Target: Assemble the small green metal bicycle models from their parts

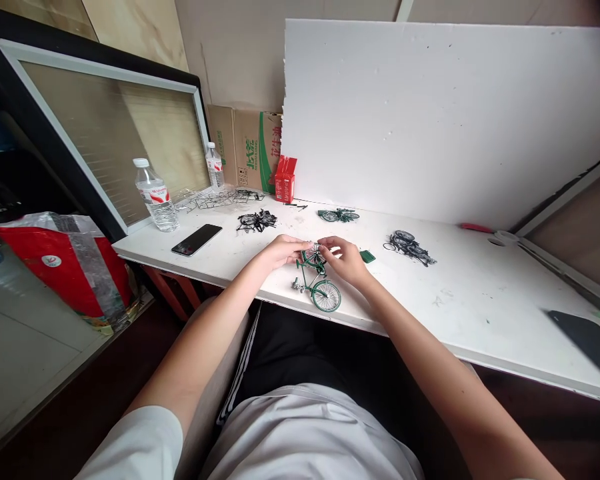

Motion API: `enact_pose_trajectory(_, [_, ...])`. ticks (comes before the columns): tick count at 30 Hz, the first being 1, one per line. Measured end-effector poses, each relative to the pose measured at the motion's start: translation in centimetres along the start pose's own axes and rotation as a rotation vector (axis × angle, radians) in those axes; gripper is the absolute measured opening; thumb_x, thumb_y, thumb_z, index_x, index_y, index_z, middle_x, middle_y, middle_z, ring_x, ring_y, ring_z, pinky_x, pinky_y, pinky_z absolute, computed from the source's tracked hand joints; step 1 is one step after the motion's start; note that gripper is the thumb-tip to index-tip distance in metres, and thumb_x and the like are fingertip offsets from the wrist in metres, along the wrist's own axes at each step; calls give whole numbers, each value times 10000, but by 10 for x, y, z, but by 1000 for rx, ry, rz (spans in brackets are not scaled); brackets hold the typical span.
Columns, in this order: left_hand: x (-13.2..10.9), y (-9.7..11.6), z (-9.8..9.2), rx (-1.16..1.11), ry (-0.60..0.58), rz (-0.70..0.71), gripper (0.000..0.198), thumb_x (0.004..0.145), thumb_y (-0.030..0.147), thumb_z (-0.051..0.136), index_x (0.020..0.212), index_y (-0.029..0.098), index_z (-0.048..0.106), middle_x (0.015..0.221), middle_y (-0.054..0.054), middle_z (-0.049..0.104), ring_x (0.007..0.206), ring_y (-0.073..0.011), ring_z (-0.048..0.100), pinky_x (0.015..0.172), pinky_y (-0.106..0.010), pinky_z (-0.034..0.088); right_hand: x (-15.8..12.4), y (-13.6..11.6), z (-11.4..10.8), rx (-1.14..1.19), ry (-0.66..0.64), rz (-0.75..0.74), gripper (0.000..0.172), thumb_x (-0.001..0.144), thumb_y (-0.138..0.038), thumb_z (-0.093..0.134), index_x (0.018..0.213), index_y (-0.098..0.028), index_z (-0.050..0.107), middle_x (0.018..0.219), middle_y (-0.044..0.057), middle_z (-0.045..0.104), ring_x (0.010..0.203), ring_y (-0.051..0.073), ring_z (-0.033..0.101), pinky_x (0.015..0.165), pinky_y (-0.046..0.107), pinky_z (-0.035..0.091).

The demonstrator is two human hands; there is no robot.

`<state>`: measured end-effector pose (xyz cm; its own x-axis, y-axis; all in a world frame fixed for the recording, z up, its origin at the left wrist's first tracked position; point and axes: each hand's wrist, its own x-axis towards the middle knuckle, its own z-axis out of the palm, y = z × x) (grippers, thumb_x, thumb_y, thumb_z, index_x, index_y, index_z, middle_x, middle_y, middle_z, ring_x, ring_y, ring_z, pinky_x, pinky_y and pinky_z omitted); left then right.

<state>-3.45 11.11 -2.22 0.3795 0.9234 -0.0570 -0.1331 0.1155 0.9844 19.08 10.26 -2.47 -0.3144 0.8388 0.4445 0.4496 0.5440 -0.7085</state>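
A small green model bicycle is held at the table's front edge, one spoked wheel toward me and the other between my hands. My left hand grips it from the left near the far wheel, fingers closed. From the right, my right hand pinches at the same wheel with thumb and forefinger. Whether a tiny part sits between the fingertips is too small to make out. Just right of my right hand lies a small dark green flat piece.
Dark model bicycles lie at left and right, a green one behind. A phone, water bottles, a tangle of black frames and a red box stand left. A white board closes the back.
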Motion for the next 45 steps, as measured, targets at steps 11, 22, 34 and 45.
enact_pose_trajectory(11, [-4,2,12,-6,40,-19,490,617,421,1036,951,120,840,962,-126,799,820,-178,695,785,-301,482,-10,2,0,121,18,4,347,972,-511,662,1153,-221,720,1260,108,760,1163,279,711,953,436,576])
enact_pose_trajectory(22, [-4,-1,11,-56,49,20,405,677,370,1016,933,121,827,917,-145,801,804,-197,700,750,-314,471,-12,9,1,156,-9,2,268,934,-396,667,1133,-221,704,1225,93,749,1098,260,716,979,441,560])
enact_pose_trajectory(34, [-6,-1,14,-21,54,12,392,715,392,991,903,99,811,887,-119,769,761,-164,658,765,-326,456,-11,13,0,219,-41,61,281,889,-390,680,1114,-223,704,1234,95,740,1070,257,710,958,430,581])
enact_pose_trajectory(45, [-1,-8,12,-21,61,11,460,678,435,1005,942,104,827,956,-147,790,808,-192,691,776,-328,469,-13,0,-5,309,-121,126,283,873,-321,669,1133,-235,739,1239,79,761,1164,271,705,1087,447,519])
